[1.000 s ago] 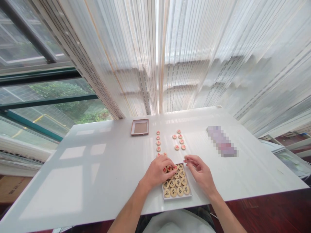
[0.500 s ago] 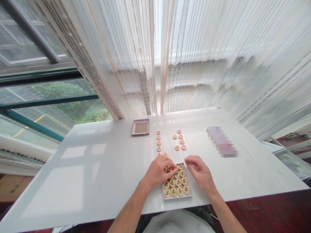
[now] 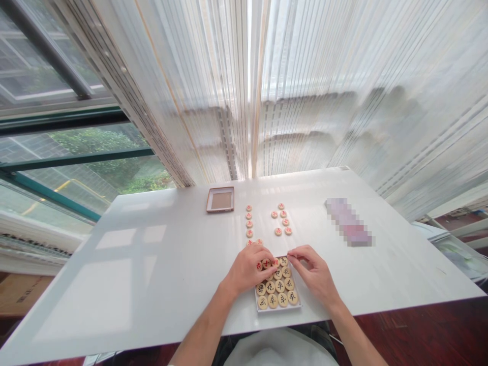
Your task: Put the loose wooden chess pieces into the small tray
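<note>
A shallow white box (image 3: 298,294) near the table's front edge holds rows of round wooden xiangqi pieces, mostly with black characters. My left hand (image 3: 249,267) reaches over its upper left part. Its thumb and fingertips close about a red-marked xiangqi piece (image 3: 275,263) in the far row, next to a black-marked piece (image 3: 283,261). My right hand (image 3: 313,267) is at the box's far right corner, thumb and index finger pinched. Whatever lies in that pinch is too small to make out. Part of the box's left side is hidden under my left hand.
Beyond my hands, red-marked pieces form a column (image 3: 249,224) on the left and a loose group (image 3: 283,215) on the right. A brown-edged box lid (image 3: 220,209) lies farther back. A blurred, pinkish flat object (image 3: 348,223) rests on the white table (image 3: 171,274) at right.
My right hand's pinched fingertips have shifted slightly left and toward me, onto the box's far right corner. My left hand has stayed in place over the box.
</note>
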Motion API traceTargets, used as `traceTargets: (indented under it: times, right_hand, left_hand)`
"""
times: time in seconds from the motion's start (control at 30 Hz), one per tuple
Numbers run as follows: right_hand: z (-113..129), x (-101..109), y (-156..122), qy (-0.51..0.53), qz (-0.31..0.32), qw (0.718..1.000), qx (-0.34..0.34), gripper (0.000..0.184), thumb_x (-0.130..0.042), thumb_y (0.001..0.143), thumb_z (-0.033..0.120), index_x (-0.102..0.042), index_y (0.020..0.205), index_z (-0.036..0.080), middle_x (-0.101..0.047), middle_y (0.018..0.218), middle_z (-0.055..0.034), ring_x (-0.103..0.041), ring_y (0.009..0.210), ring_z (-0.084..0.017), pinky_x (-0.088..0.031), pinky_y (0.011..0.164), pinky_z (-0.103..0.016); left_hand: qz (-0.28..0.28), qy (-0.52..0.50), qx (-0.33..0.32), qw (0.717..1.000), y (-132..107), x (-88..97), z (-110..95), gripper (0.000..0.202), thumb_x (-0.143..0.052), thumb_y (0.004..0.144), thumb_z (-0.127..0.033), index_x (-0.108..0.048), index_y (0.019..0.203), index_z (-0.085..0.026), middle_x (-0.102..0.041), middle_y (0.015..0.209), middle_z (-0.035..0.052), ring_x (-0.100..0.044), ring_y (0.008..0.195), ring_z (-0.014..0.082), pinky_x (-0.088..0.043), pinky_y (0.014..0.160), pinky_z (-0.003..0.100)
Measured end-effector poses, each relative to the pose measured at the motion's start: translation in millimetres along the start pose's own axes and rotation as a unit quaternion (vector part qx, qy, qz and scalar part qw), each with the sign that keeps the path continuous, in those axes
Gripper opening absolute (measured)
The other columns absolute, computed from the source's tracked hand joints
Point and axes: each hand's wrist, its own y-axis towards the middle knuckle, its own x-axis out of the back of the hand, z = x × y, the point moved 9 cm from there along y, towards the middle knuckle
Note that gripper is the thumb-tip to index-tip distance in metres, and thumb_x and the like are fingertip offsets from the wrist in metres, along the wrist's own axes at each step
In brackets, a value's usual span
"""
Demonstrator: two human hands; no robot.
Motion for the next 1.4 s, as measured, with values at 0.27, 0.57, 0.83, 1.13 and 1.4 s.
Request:
traceTargets:
  times: [0.27, 0.57, 0.83, 1.13, 1.4]
  right_hand:
    - [-1, -5, -1, -0.013, 0.023, 0.999, -0.037, 0.022, -0.064, 0.093, 0.043, -0.074, 0.097, 0.024, -0.074, 0.098, -0.0066, -0.067, 0.089, -0.024, -0.055, 0.079, -0.037]
    - [0, -5, -1, -0.056, 0.024, 0.997, -0.054, 0.025, -0.062, 0.093, 0.045, -0.073, 0.097, 0.024, -0.075, 0.091, -0.0046, -0.065, 0.075, -0.021, -0.052, 0.07, -0.032]
    - [2, -14, -3, -0.087, 0.046, 0.995, -0.018, 0.021, -0.058, 0.097, 0.04, -0.071, 0.094, 0.025, -0.071, 0.092, -0.0052, -0.065, 0.08, -0.022, -0.053, 0.07, -0.033]
    - [7, -18, -3, -0.133, 0.037, 0.989, 0.05, 0.012, -0.059, 0.097, 0.031, -0.071, 0.095, 0.027, -0.068, 0.094, -0.0042, -0.063, 0.094, -0.024, -0.054, 0.084, -0.039]
    - [15, -18, -5, -0.153, 0.019, 0.984, 0.094, 0.01, -0.06, 0.097, 0.025, -0.07, 0.097, 0.027, -0.068, 0.093, -0.0044, -0.064, 0.092, -0.024, -0.055, 0.083, -0.039]
  left_hand:
    - [-0.005, -0.002, 0.001, 1.0, 0, -1.1, 2, 0.005, -0.07, 0.088, -0.025, -0.069, 0.092, -0.022, -0.073, 0.093, 0.0017, -0.065, 0.09, 0.0179, -0.051, 0.085, 0.033]
    - [0.001, -0.002, 0.008, 1.0, -1, -1.1, 2, 0.006, -0.071, 0.088, -0.026, -0.069, 0.092, -0.024, -0.072, 0.094, 0.0002, -0.065, 0.092, 0.0175, -0.05, 0.087, 0.033]
    - [-0.001, 0.003, 0.014, 1.0, -2, -1.9, 5, 0.007, -0.07, 0.088, -0.027, -0.069, 0.093, -0.023, -0.072, 0.095, 0.0007, -0.065, 0.091, 0.0173, -0.05, 0.085, 0.032]
    - [-0.007, 0.003, 0.009, 1.0, -2, -1.6, 5, 0.006, -0.069, 0.089, -0.028, -0.069, 0.092, -0.023, -0.072, 0.094, 0.0011, -0.065, 0.09, 0.0177, -0.051, 0.086, 0.033]
    - [-0.005, -0.001, 0.008, 1.0, -3, -1.9, 4, 0.007, -0.069, 0.089, -0.028, -0.069, 0.094, -0.024, -0.072, 0.096, 0.0014, -0.065, 0.092, 0.0179, -0.052, 0.088, 0.035]
